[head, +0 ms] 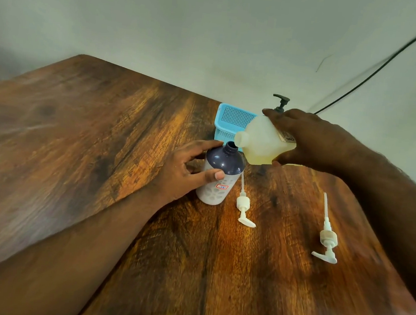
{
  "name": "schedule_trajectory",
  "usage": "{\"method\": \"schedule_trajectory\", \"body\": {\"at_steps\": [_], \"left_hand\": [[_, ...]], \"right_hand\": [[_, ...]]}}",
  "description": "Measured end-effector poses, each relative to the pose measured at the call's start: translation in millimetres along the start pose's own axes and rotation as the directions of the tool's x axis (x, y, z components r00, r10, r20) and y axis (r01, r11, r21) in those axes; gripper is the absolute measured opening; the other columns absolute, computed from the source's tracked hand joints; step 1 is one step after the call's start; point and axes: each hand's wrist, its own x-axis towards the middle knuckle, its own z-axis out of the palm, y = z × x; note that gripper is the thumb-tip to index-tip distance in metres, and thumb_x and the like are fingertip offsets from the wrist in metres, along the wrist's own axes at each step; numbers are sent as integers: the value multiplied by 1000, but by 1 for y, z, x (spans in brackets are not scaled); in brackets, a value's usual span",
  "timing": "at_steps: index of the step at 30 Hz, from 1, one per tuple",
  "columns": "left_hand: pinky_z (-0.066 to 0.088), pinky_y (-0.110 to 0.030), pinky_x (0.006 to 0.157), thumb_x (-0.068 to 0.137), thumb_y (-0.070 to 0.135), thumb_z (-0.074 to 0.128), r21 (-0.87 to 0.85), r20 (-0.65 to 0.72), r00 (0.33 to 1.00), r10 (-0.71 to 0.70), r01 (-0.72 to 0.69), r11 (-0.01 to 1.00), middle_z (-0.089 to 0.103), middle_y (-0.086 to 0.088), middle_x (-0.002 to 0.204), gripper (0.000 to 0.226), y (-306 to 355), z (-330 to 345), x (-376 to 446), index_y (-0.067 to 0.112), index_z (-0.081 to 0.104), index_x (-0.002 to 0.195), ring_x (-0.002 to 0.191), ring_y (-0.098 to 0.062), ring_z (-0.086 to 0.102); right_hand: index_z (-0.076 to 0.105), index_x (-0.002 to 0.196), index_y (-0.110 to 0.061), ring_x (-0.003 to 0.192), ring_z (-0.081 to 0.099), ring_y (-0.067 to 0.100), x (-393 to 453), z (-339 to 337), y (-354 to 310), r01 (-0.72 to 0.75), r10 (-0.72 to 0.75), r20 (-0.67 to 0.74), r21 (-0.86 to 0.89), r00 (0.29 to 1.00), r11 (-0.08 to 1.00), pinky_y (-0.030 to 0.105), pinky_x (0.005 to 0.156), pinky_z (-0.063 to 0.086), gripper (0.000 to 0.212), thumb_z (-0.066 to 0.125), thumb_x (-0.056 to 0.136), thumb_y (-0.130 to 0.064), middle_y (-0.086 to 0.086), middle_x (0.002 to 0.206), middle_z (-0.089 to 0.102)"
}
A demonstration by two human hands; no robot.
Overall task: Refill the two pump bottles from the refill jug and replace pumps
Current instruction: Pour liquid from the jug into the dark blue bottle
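My left hand (186, 171) curls around the open bottle (219, 176), keeping it upright. My right hand (312, 142) grips the tilted jug (261, 142), its spout just beside the bottle's mouth. If the spout sits off-centre, soap may spill on the table (102, 134).

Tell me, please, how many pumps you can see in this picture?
3. Two white pumps lie loose on the table: one beside the dark bottle, one further right. A dark pump stands behind the right hand; whatever it is mounted on is hidden.
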Motion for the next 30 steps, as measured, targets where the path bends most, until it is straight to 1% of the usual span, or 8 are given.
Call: {"method": "schedule_trajectory", "body": {"at_steps": [3, 9, 15, 19, 25, 28, 30], "left_hand": [[56, -35, 94, 78, 46, 74, 6, 5, 1000, -2, 2, 1000, 62, 2, 129, 65, 0, 0, 0, 22, 56, 136, 118, -9, 59], [56, -40, 94, 78, 45, 74, 11, 3, 1000, 11, -11, 1000, 63, -1, 129, 65, -1, -1, 0, 19, 57, 135, 119, -13, 60], [57, -38, 93, 77, 44, 75, 12, -2, 1000, 11, -11, 1000, 63, 1, 127, 65, 0, -1, 0, 19, 57, 135, 117, -11, 60], [56, -39, 94, 78, 45, 75, 17, 2, 1000, 14, -14, 1000, 63, 0, 128, 66, -1, -1, 0, 19, 57, 135, 118, -12, 61], [56, -34, 94, 78, 45, 74, 17, 0, 1000, 15, -15, 1000, 62, 3, 127, 64, 0, -1, 0, 22, 56, 135, 118, -8, 60], [56, -31, 94, 77, 45, 74, 9, 3, 1000, 6, -6, 1000, 61, 10, 126, 63, 1, -1, 0, 26, 55, 134, 117, -4, 59], [56, -32, 93, 77, 45, 74, 9, 6, 1000, 6, -6, 1000, 61, 11, 126, 63, 1, -1, 0, 26, 55, 134, 117, -5, 59]], "right_hand": [[7, 151, -32, 130, 41, 27, 0, -2, -1, 0, 0, 6, -36, 1000, 999, 46, 94, 49, 101, 77, 78, -32, 3, 143, 41], [7, 152, -32, 129, 43, 28, 0, -5, -2, 0, 1, 25, -46, 1000, 999, 45, 94, 49, 101, 77, 78, -32, 3, 143, 41], [8, 151, -32, 127, 45, 27, 0, -5, -2, 9, -8, 28, -39, 1000, 999, 44, 93, 50, 101, 77, 78, -33, 3, 141, 43], [8, 152, -31, 127, 44, 26, -1, -4, 0, 12, -11, 28, -31, 1000, 999, 44, 93, 49, 100, 76, 78, -33, 3, 141, 43], [9, 152, -31, 125, 46, 27, -1, -4, 1, 10, -9, 18, -51, 1000, 999, 44, 93, 51, 101, 77, 77, -32, 4, 138, 45], [9, 152, -30, 124, 46, 27, -1, -4, 1, 9, -8, 24, -43, 1000, 999, 44, 94, 51, 101, 77, 78, -32, 4, 138, 44], [9, 152, -30, 125, 46, 27, -1, -4, 1, 8, -7, 25, -39, 1000, 999, 45, 95, 50, 101, 77, 78, -32, 4, 139, 44]]}}
